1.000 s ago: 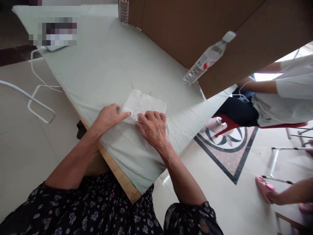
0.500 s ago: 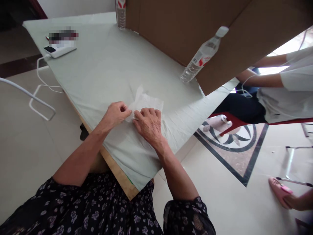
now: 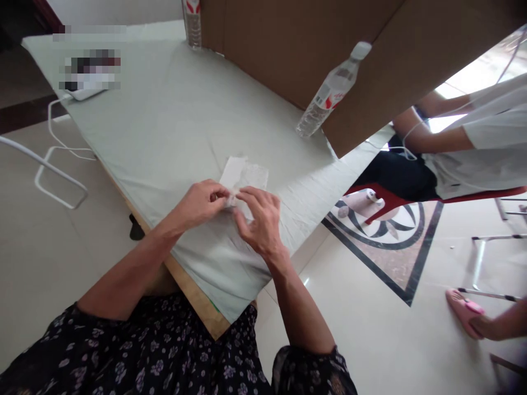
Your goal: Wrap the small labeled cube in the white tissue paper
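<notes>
A thin white tissue (image 3: 252, 174) lies creased on the pale green tablecloth, near the table's close corner. My left hand (image 3: 206, 200) pinches its near left edge between thumb and fingertips. My right hand (image 3: 260, 219) is just to the right, with its thumb and fingers apart. Its index fingertip reaches the tissue beside the left fingertips. Part of the tissue is hidden beneath both hands.
A tilted cardboard panel (image 3: 280, 49) rises at the back, with a water bottle (image 3: 329, 96) in front and another bottle (image 3: 192, 24) at left. A white device (image 3: 88, 92) with a cable sits far left. A seated person (image 3: 473, 137) is at right.
My right hand has lifted from lying flat on the tissue, its thumb now apart. The left hand has moved slightly right and down, and the tissue's raised corner now lies flatter.
</notes>
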A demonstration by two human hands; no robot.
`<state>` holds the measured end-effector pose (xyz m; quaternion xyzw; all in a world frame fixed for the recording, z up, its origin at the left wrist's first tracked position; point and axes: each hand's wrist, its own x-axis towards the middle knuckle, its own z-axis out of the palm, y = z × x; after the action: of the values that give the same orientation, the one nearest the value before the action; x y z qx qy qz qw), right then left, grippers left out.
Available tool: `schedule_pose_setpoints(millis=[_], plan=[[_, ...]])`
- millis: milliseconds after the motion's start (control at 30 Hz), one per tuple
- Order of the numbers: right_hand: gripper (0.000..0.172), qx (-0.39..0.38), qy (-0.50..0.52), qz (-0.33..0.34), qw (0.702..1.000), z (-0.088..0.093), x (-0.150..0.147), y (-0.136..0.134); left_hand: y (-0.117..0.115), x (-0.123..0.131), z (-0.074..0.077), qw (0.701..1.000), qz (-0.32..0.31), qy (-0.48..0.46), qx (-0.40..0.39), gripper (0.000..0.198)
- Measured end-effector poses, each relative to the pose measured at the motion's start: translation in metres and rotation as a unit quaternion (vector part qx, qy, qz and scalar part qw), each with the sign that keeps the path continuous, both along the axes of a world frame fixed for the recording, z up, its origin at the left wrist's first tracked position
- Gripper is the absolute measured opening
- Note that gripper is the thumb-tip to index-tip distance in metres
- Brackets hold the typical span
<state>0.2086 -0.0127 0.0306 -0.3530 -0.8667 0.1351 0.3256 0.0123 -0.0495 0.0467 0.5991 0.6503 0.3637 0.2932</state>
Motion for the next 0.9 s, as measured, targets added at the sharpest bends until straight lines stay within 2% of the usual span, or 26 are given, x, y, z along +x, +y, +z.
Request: schedule_pose_setpoints(millis=[67, 167, 233, 300, 433, 533, 667, 767, 900], plan=[[0.018, -0.012, 0.063, -0.097, 0.993, -0.007, 0.020, -0.004, 0.001, 0.004, -0.007, 0.994, -0.005, 0.089, 0.062, 0.018], [0.032, -0.124, 0.065, -0.189, 0.972, -0.019, 0.043, -0.007, 0.002, 0.008, -0.018, 0.983, -0.005, 0.138, 0.123, 0.015], [0.052, -0.202, 0.032, -0.195, 0.959, -0.024, 0.047, -0.005, 0.003, 0.008, -0.025, 0.980, -0.004, 0.135, 0.146, 0.014], [0.070, -0.237, 0.006, -0.189, 0.953, -0.027, 0.042, 0.001, 0.004, 0.008, -0.030, 0.979, 0.005, 0.134, 0.156, 0.015], [0.085, -0.252, 0.018, -0.197, 0.947, -0.026, 0.021, 0.016, 0.005, 0.009, -0.030, 0.977, -0.006, 0.157, 0.143, 0.019], [0.086, -0.264, 0.058, -0.199, 0.942, -0.028, 0.009, 0.024, 0.006, 0.009, -0.025, 0.971, -0.032, 0.190, 0.139, 0.016], [0.076, -0.262, 0.099, -0.180, 0.943, -0.034, 0.000, 0.026, 0.008, 0.007, -0.020, 0.962, -0.057, 0.228, 0.142, 0.015], [0.074, -0.258, 0.104, -0.177, 0.944, -0.035, -0.002, 0.026, 0.010, 0.006, -0.020, 0.963, -0.074, 0.227, 0.124, 0.017], [0.073, -0.279, 0.116, -0.169, 0.938, -0.028, -0.006, 0.027, 0.011, 0.007, -0.020, 0.970, -0.089, 0.200, 0.104, 0.018]])
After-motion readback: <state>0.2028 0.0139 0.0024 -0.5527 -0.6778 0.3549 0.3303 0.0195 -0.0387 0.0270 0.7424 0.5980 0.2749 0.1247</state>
